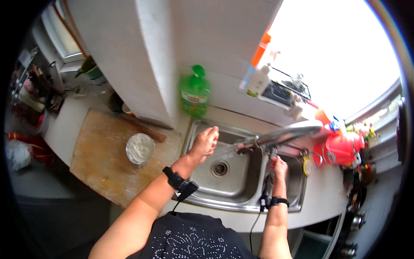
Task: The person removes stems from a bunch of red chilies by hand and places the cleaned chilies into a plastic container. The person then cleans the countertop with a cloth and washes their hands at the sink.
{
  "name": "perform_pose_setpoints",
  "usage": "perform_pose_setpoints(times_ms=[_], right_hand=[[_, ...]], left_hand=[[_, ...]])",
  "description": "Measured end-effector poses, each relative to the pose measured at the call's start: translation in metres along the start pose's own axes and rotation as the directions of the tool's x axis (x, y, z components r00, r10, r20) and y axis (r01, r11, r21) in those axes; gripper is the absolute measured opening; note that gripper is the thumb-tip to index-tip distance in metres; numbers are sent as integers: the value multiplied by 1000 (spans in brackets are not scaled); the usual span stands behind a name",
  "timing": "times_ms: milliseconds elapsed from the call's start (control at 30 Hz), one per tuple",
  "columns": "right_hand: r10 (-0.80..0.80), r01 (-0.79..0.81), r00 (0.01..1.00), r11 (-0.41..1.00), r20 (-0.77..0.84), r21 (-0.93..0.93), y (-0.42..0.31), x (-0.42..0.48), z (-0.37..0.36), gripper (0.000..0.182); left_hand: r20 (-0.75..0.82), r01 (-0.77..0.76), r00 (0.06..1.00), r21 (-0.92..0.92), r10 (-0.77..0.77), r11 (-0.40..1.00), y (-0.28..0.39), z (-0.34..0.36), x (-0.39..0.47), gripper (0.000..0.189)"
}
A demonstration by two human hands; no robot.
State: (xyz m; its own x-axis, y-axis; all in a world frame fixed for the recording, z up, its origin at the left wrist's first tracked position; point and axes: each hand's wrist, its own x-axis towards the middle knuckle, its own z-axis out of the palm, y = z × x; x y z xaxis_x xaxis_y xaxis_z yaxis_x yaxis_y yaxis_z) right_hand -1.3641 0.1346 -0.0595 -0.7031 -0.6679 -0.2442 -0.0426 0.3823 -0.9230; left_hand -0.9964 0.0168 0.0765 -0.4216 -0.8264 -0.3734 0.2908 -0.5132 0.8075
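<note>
Water sprays from the metal faucet [255, 144] into the larger basin of a stainless steel double sink [239, 194]. Above that basin's left side, beside the spray, is my left hand [205, 144], its fingers extended and nothing in it. My right hand [278, 166] is at the faucet's handle [274, 152], over the divider and the smaller basin; its fingers are curled against the handle. A drain [220, 168] shows in the larger basin. Both wrists wear black straps with cables.
Left of the sink, a wooden board [100, 155] carries a bowl of white powder [140, 149] and a rolling pin [145, 128]. Behind the sink stands a green pump bottle [195, 92]. A red container [339, 149] is at the right; bottles [258, 81] line the windowsill.
</note>
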Motion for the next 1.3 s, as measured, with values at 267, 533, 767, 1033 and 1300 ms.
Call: perform_pose_setpoints(times_ms=[267,533,767,1033,1300], right_hand=[[6,-70,879,991,477,115,-78,-71,47,33],[-39,-225,641,945,767,236,-107,-158,138,23],[-20,-267,693,922,720,282,-102,-158,131,21],[-62,-188,691,947,720,262,-95,-157,125,21],[-258,21,814,908,520,418,-100,-158,119,24]], left_hand=[[-73,-225,973,-522,220,823,87,1,62,49],[-111,-146,987,-323,115,935,151,-18,94,61],[-140,-112,984,-26,108,993,155,-13,93,68],[-175,-82,982,-83,67,993,155,-15,95,74],[94,-5,995,-226,27,974,93,-20,56,85]])
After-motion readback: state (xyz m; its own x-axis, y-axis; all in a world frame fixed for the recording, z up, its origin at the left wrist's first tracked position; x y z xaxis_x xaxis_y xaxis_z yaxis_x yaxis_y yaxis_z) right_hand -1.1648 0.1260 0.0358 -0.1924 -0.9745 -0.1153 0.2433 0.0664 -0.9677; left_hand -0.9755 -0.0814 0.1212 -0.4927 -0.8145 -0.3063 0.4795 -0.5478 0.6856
